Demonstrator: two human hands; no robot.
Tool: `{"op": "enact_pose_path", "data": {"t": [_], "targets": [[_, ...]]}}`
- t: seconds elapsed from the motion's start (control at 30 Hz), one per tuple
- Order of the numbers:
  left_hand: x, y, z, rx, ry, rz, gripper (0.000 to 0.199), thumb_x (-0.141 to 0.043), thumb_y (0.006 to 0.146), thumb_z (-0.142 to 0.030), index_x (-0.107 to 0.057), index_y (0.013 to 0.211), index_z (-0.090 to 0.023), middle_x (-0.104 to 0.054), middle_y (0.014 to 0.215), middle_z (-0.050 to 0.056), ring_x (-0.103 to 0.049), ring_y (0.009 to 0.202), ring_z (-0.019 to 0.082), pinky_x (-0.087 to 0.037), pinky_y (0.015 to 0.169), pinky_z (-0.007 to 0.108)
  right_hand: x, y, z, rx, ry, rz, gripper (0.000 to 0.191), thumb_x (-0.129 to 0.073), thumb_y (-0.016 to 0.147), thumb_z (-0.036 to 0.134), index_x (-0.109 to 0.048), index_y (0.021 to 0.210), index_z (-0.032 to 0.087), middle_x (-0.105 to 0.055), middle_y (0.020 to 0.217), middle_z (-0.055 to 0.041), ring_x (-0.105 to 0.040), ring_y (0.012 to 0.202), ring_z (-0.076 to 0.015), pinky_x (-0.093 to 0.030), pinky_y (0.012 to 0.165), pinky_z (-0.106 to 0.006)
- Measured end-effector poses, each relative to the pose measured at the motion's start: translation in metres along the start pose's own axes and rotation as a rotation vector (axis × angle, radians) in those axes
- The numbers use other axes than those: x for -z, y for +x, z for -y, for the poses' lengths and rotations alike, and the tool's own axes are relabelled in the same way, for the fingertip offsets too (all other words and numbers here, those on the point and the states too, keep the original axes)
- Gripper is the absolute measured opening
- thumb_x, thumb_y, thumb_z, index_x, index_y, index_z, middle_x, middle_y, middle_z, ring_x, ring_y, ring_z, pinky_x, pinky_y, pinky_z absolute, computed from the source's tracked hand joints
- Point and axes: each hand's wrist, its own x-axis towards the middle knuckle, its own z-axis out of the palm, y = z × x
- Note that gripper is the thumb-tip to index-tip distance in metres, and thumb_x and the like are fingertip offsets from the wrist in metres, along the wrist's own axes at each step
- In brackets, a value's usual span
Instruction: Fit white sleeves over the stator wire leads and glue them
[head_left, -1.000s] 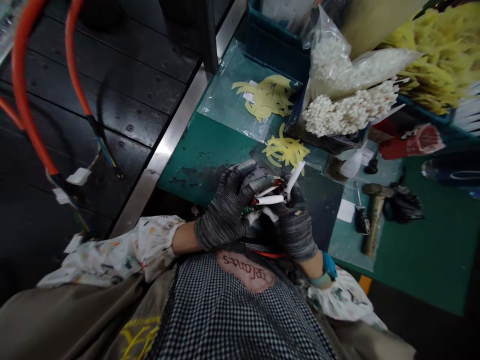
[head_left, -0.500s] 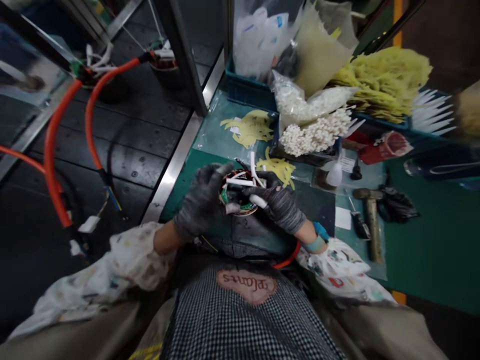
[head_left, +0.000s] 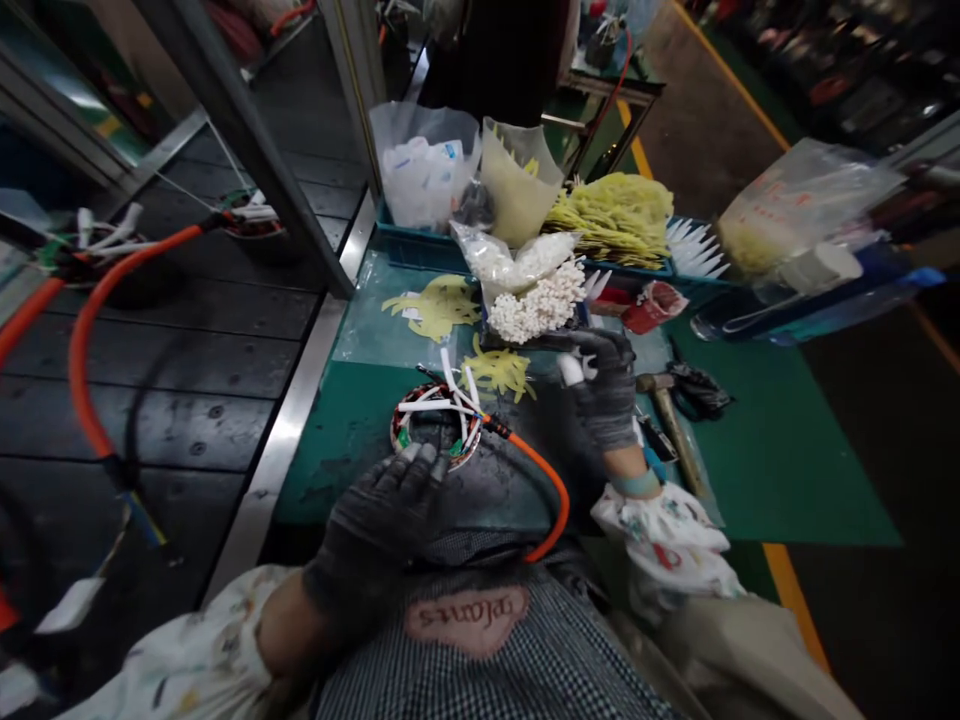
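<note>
A ring-shaped motor stator (head_left: 397, 430) with copper windings, white sleeves and an orange cable (head_left: 551, 470) lies on the green work surface. My left hand (head_left: 382, 515), in a dark grey glove, lies flat with fingers stretched out, their tips at the stator's near rim. To the right, my right hand (head_left: 609, 390), gloved too and with a white-covered thumb, has its fingers curled around a small white bottle (head_left: 589, 360), mostly hidden by the hand. Yellow strips (head_left: 499, 370) lie just beyond the stator.
Bundled white sleeves (head_left: 536, 305) fill a tray at the back, near more yellow pieces (head_left: 439, 305). A red cup (head_left: 654, 306), a hammer (head_left: 675, 430) and a screwdriver (head_left: 658, 440) lie at the right. A metal rail (head_left: 289, 425) borders the dark conveyor (head_left: 202, 410).
Both hands have let go of the stator, which now rests on the work surface. My right hand has moved right to the white bottle; my left has drawn back toward me. The view has shifted.
</note>
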Motion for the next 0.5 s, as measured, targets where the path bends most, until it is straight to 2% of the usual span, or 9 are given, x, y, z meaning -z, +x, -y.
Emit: {"op": "enact_pose_path", "data": {"t": [0.1,0.2,0.27,0.37,0.43,0.5], "targets": [[-0.013,-0.004,0.015,-0.126,0.025,-0.162,0.047,-0.058,0.09,0.003,-0.075,0.126,-0.023,-0.083,0.123,0.007,-0.077,0.11,0.025,-0.058,0.094,0.038,-0.005,0.028,-0.024,0.028,-0.153,-0.043,0.028,-0.075,0.094,0.041,-0.075,0.118,0.027,-0.069,0.127,-0.0106,-0.063,0.123,-0.0337,-0.051,0.114,-0.062],[-0.028,-0.004,0.022,-0.112,-0.022,-0.262,0.042,-0.06,0.093,0.001,-0.071,0.125,-0.025,-0.083,0.116,0.004,-0.075,0.109,0.023,-0.056,0.097,0.038,-0.019,0.046,-0.032,0.024,-0.227,-0.071,0.031,-0.082,0.086,0.043,-0.077,0.112,0.027,-0.068,0.132,-0.0107,-0.06,0.126,-0.0352,-0.048,0.116,-0.065],[-0.033,-0.006,0.015,-0.033,-0.025,-0.283,0.04,-0.06,0.096,-0.003,-0.068,0.128,-0.024,-0.082,0.119,0.006,-0.074,0.118,0.025,-0.052,0.108,0.042,-0.026,0.052,-0.032,0.018,-0.224,-0.073,0.024,-0.083,0.085,0.041,-0.078,0.102,0.026,-0.069,0.13,-0.011,-0.059,0.125,-0.0343,-0.046,0.116,-0.065],[-0.036,-0.004,0.001,0.112,-0.027,-0.304,0.039,-0.057,0.097,-0.01,-0.066,0.131,-0.025,-0.078,0.133,0.009,-0.068,0.133,0.029,-0.04,0.125,0.052,-0.028,0.054,-0.03,0.02,-0.159,-0.084,0.015,-0.078,0.086,0.037,-0.078,0.094,0.025,-0.07,0.122,-0.0104,-0.06,0.119,-0.0312,-0.047,0.116,-0.062],[-0.037,0.001,-0.003,0.121,-0.092,-0.312,0.035,-0.058,0.096,-0.015,-0.065,0.128,-0.026,-0.078,0.136,0.009,-0.066,0.135,0.03,-0.035,0.13,0.054,-0.024,0.053,-0.028,0.014,-0.097,-0.108,0.015,-0.076,0.085,0.036,-0.077,0.092,0.023,-0.068,0.116,-0.0099,-0.062,0.114,-0.0301,-0.05,0.114,-0.061],[-0.038,0.009,-0.001,0.096,-0.198,-0.295,0.026,-0.063,0.093,-0.018,-0.064,0.119,-0.026,-0.08,0.127,0.007,-0.07,0.129,0.028,-0.034,0.132,0.053,-0.018,0.053,-0.026,0.007,-0.034,-0.125,0.014,-0.075,0.085,0.035,-0.074,0.091,0.022,-0.067,0.113,-0.0097,-0.063,0.113,-0.0297,-0.053,0.112,-0.059]]}}
